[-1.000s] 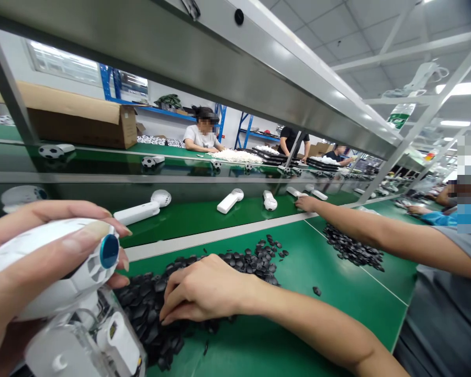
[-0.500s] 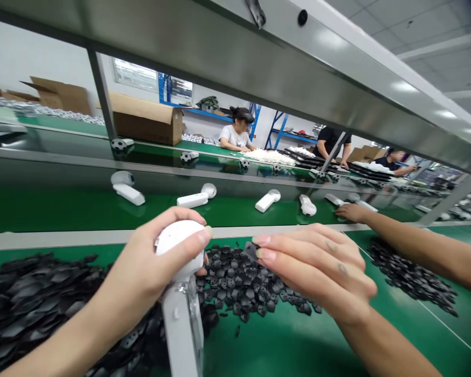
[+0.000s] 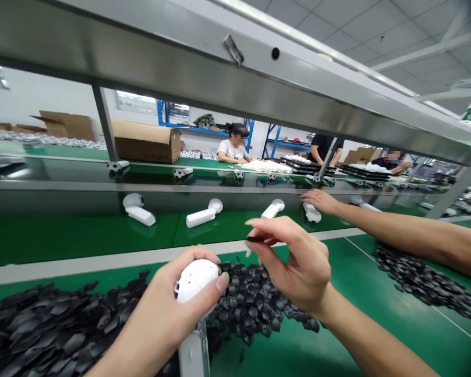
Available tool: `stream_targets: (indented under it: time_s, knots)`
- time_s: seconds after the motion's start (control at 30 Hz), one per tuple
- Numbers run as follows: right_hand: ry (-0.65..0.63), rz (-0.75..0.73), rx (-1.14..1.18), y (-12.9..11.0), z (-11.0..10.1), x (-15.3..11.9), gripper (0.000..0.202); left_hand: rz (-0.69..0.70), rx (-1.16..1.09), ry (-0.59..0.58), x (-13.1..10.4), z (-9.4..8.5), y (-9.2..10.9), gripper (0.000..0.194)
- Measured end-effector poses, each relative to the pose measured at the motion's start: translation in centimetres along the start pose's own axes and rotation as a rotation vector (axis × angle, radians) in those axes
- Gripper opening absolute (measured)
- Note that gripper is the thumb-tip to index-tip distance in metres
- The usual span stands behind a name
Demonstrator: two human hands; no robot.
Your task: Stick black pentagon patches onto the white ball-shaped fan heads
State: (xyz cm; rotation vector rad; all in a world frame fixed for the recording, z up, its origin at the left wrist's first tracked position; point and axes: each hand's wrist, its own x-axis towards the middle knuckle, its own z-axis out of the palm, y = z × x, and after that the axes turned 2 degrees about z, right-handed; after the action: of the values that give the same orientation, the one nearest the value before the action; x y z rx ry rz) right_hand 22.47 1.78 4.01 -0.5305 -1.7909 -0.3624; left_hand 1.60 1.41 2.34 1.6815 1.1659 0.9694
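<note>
My left hand [image 3: 176, 309] is wrapped round the rounded head of a white handheld device [image 3: 196, 278]. Small holes show in the head, and its handle points down toward me. Raised to the right of it, my right hand [image 3: 298, 262] pinches a small thin black plastic piece [image 3: 255, 239] between thumb and fingertips. The piece is seen edge-on and is apart from the device. Below my hands lies a pile of small black pieces [image 3: 255, 298] with holes. A larger heap of black pieces [image 3: 63, 330] spreads to the left, partly behind my left forearm.
White devices, one a white device [image 3: 204, 214], lie spaced along the green conveyor belt [image 3: 82, 230] ahead. A co-worker's hand [image 3: 320, 200] reaches over it from the right, above another black pile [image 3: 424, 280]. A metal beam [image 3: 180, 68] crosses overhead. People sit and stand beyond.
My right hand has risen and turned, with the black piece now edge-on. My left hand and the device sit lower and farther right in view. The co-worker's hand has moved left along the belt.
</note>
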Motion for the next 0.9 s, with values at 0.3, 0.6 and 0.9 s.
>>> stream_targets:
  time_s: [0.3, 0.6, 0.9]
  knots:
    - [0.015, 0.039, 0.123, -0.4, -1.0, 0.8, 0.025, 0.018, 0.028, -0.222, 0.9, -1.4, 0.5, 0.048]
    - [0.066, 0.500, 0.271, -0.9, -0.5, 0.8, 0.011, -0.385, -0.613, -0.349, 1.4, -0.9, -1.2, 0.048]
    - [-0.046, 0.781, 0.573, -2.4, -0.6, 1.3, 0.010, 0.047, -0.550, -0.056, -0.1, -2.1, 2.4, 0.044]
